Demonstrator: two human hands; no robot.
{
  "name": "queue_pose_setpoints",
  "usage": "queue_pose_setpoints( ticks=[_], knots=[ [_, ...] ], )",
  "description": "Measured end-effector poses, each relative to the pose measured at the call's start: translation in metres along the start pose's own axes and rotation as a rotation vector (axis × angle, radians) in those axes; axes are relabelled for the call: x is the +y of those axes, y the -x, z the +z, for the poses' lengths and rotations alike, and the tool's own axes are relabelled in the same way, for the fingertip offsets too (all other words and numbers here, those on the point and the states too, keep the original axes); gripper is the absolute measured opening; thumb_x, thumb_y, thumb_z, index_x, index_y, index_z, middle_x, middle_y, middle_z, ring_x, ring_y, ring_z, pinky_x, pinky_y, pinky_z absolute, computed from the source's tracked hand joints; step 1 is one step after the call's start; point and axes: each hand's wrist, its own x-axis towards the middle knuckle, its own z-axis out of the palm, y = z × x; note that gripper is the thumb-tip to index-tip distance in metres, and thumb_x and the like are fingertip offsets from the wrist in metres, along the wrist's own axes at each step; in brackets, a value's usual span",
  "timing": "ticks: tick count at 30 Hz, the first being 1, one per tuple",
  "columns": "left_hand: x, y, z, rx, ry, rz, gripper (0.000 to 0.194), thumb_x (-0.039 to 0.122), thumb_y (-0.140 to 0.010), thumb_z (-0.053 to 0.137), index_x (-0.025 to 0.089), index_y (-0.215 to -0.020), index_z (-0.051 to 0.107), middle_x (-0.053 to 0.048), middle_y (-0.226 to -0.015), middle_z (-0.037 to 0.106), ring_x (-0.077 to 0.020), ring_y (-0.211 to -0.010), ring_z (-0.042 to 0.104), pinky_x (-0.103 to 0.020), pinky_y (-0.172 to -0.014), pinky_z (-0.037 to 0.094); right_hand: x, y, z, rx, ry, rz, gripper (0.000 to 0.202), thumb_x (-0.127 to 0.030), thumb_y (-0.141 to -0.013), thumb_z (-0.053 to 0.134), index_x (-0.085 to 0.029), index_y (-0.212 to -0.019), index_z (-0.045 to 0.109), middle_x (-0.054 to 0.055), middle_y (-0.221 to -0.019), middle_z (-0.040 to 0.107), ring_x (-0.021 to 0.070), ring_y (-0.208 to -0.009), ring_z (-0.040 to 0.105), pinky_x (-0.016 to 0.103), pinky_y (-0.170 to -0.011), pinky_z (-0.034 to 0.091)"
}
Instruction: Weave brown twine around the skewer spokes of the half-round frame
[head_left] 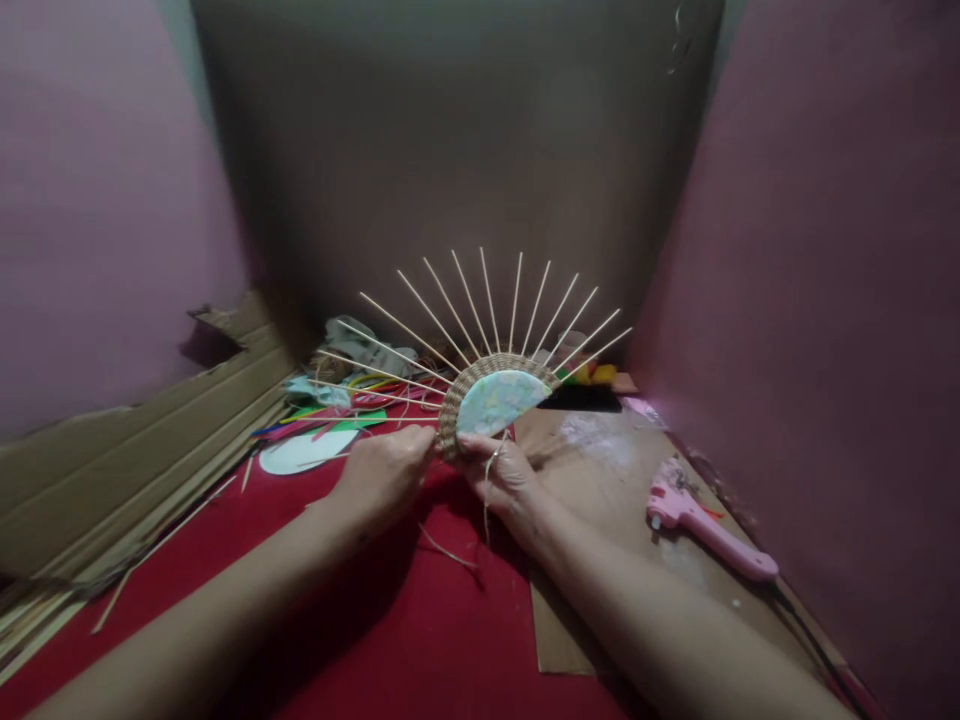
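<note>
A half-round woven fan piece (463, 385) is held up in front of me, with a brown twine band around a pale, pastel-patterned half disc (501, 400). Thin wooden sticks (420, 318) spread out from the band like rays. My right hand (501, 474) grips its lower edge, thumb on the front. At the band's left end, my left hand (391, 468) is closed with its knuckles up; what its fingers pinch is hidden. One loose twine strand (487, 495) hangs over my right hand, and another twine end (448, 553) dangles below the hands.
On the right, a pink glue gun (709, 530) lies on a cardboard sheet (562, 625) over the red surface (352, 640). Stacked cardboard (142, 460) lines the left. A white oval disc (306, 452) and colourful strips (367, 398) lie behind my left hand. Pink walls flank both sides.
</note>
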Motion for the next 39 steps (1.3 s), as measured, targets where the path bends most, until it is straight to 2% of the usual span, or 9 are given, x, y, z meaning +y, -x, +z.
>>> queue_pose_setpoints(
  ticks=[6,9,15,24,29,34,39],
  knots=[
    [-0.012,0.010,0.017,0.157,0.090,0.114,0.024,0.023,-0.093,0.041,0.020,-0.082,0.061,0.001,-0.066,0.063,-0.0112,-0.053,0.054,-0.024,-0.049,0.031,0.001,0.001,-0.006,0.003,0.003,0.077,0.017,0.001,-0.055,0.066,-0.014,-0.063,0.062,0.000,-0.060,0.068,0.0129,-0.054,0.062,0.030,-0.072,0.057],
    [-0.016,0.012,0.016,0.231,0.075,0.131,0.023,0.022,-0.093,0.042,0.018,-0.080,0.061,-0.001,-0.067,0.065,-0.0124,-0.058,0.057,-0.025,-0.053,0.035,0.001,0.002,-0.007,-0.008,-0.002,0.109,0.014,-0.002,-0.059,0.066,-0.015,-0.062,0.062,0.000,-0.060,0.068,0.0126,-0.056,0.062,0.029,-0.071,0.056],
    [-0.020,0.012,0.011,0.337,0.063,0.228,0.020,0.014,-0.092,0.045,0.016,-0.079,0.061,-0.002,-0.072,0.069,-0.0129,-0.057,0.056,-0.029,-0.063,0.040,0.000,0.004,-0.008,-0.044,-0.022,0.148,0.009,-0.010,-0.067,0.065,-0.013,-0.076,0.067,0.002,-0.071,0.072,0.0155,-0.064,0.064,0.035,-0.079,0.055],
    [-0.021,0.012,0.011,0.366,0.064,0.229,0.024,0.016,-0.093,0.044,0.015,-0.077,0.062,-0.002,-0.070,0.069,-0.0129,-0.054,0.054,-0.029,-0.059,0.040,0.002,0.002,-0.009,-0.070,0.026,0.162,0.012,-0.012,-0.067,0.067,-0.010,-0.079,0.068,0.004,-0.072,0.072,0.0161,-0.067,0.066,0.036,-0.085,0.053],
    [-0.024,0.013,0.015,0.333,0.078,0.186,0.021,0.018,-0.092,0.046,0.016,-0.082,0.064,-0.003,-0.073,0.070,-0.0143,-0.057,0.057,-0.029,-0.060,0.042,0.001,0.003,-0.008,-0.068,0.074,0.149,0.015,-0.014,-0.065,0.069,-0.010,-0.079,0.068,0.004,-0.073,0.073,0.0175,-0.067,0.067,0.040,-0.086,0.052],
    [-0.029,0.013,0.020,0.287,0.072,0.091,0.024,0.023,-0.092,0.046,0.017,-0.080,0.066,-0.003,-0.069,0.069,-0.0150,-0.060,0.059,-0.028,-0.061,0.043,-0.001,0.003,-0.009,-0.050,0.135,0.173,0.015,-0.018,-0.068,0.069,-0.010,-0.081,0.068,0.008,-0.079,0.074,0.0215,-0.076,0.070,0.041,-0.085,0.053],
    [-0.034,0.014,0.024,0.199,0.081,-0.047,0.026,0.028,-0.093,0.046,0.017,-0.085,0.068,-0.005,-0.071,0.070,-0.0159,-0.063,0.061,-0.026,-0.058,0.043,-0.002,0.002,-0.010,-0.034,0.119,0.185,0.014,-0.018,-0.069,0.068,-0.009,-0.081,0.067,0.009,-0.078,0.074,0.0223,-0.076,0.070,0.041,-0.085,0.054]
  ],
)
